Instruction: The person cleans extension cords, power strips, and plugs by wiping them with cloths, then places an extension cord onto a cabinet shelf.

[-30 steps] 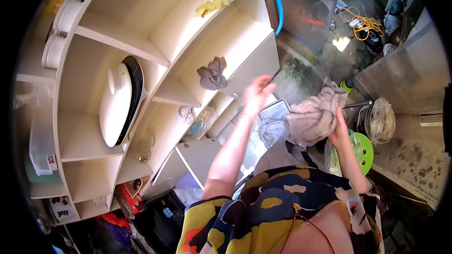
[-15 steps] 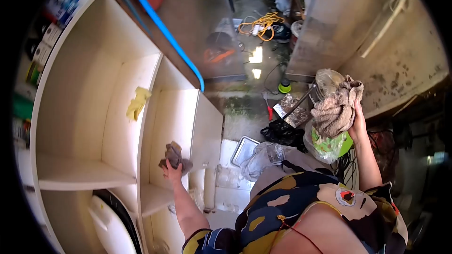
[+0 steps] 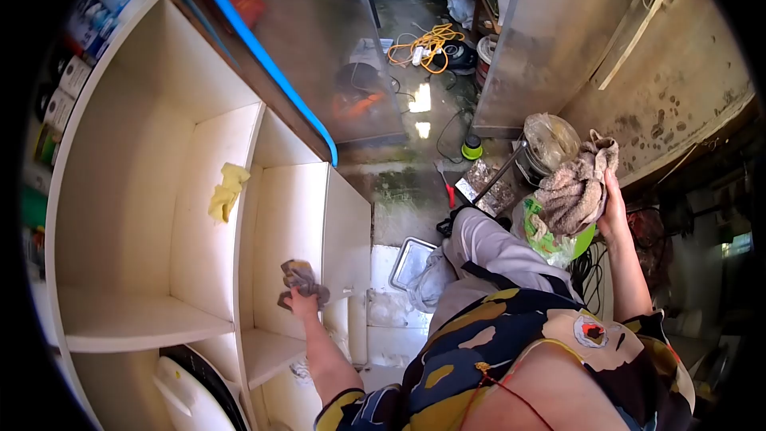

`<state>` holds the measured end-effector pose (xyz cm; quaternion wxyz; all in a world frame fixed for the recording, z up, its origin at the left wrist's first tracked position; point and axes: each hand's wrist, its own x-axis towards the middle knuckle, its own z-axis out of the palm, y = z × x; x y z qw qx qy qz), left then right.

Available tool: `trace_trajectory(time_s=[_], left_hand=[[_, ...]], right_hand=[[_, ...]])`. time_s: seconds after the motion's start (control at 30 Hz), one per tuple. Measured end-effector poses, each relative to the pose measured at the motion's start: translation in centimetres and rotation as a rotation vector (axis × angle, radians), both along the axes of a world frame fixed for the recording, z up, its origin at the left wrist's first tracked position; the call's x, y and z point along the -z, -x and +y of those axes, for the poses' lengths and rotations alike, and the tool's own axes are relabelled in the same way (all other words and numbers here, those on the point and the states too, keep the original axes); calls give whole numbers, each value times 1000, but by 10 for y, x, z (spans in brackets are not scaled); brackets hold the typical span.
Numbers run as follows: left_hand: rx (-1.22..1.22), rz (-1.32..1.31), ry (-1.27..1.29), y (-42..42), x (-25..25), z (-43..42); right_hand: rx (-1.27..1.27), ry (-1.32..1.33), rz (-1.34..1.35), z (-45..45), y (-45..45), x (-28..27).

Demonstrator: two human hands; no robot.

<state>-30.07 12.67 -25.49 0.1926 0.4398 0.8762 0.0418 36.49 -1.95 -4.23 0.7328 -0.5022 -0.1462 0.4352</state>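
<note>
My left hand (image 3: pixel 302 304) is closed on a crumpled grey-brown rag (image 3: pixel 302 274), inside the right-hand column of the white cabinet (image 3: pixel 267 227) and close to its inner wall. Out to the right, a bunched brownish towel (image 3: pixel 570 194) hangs in the grip of my right hand (image 3: pixel 614 211); its fingers are partly hidden behind the fabric. A yellow cloth (image 3: pixel 228 191) is on the cabinet's upright divider, up and left of my left hand. Below the towel stand a dark bucket (image 3: pixel 530 166) covered with clear plastic and a green container (image 3: pixel 585 239) with plastic bags.
Along the cabinet's right runs a blue hose (image 3: pixel 271 56). A metal-rimmed tray (image 3: pixel 412 262) and a grey plastic bag (image 3: pixel 429 281) lie near my knee. On the wet floor are a red-handled tool (image 3: pixel 449 191), a green-based object (image 3: pixel 471 148) and a coiled orange cord (image 3: pixel 435 48).
My bent leg has come forward over the black bag on the floor. The view has shifted slightly. Both hands still grip their cloths, and the left rag has changed its folds.
</note>
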Motion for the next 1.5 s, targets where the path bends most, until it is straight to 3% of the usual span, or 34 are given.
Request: trace_trajectory(time_s=[0.03, 0.13, 0.17, 0.23, 0.27, 0.33, 0.5, 0.57, 0.67, 0.8, 0.97, 1.07, 1.2, 1.5], left_hand=[[10, 8, 2, -4, 6, -3], [201, -104, -371, -30, 31, -9], [208, -105, -365, -42, 30, -6], [-11, -1187, -361, -81, 11, 18], [10, -1201, -363, -109, -12, 32], [-99, -1485, -266, -164, -65, 60], [-132, -1744, -200, -266, -98, 168], [-141, -1711, -164, -309, -119, 219], [176, -1914, -113, -373, -147, 293], [264, -1987, -136, -435, -187, 368], [305, -1961, -206, -466, -232, 407], [386, -1908, -231, -472, -250, 431], [439, -1851, -329, -497, -289, 461], [535, -1846, -351, -550, -283, 538]], right_hand=[[-10, -10, -21, 3, -1, 3], [-42, 5, -10, 19, -6, 16], [-75, 29, -23, 29, -7, 24], [-12, 60, -31, 62, 11, 26], [-31, 86, -22, 77, 10, 35], [-74, 80, 56, 112, 8, 63], [-118, 87, 127, 215, 10, 82], [-95, 111, 137, 248, 3, 87], [-101, 103, 160, 294, -15, 79], [-185, 88, 52, 344, -54, 55], [-291, 101, -145, 401, -92, 7], [-286, -26, -186, 436, -117, -13], [-151, -133, -296, 469, -132, -48], [20, -61, -394, 496, -145, -65]])
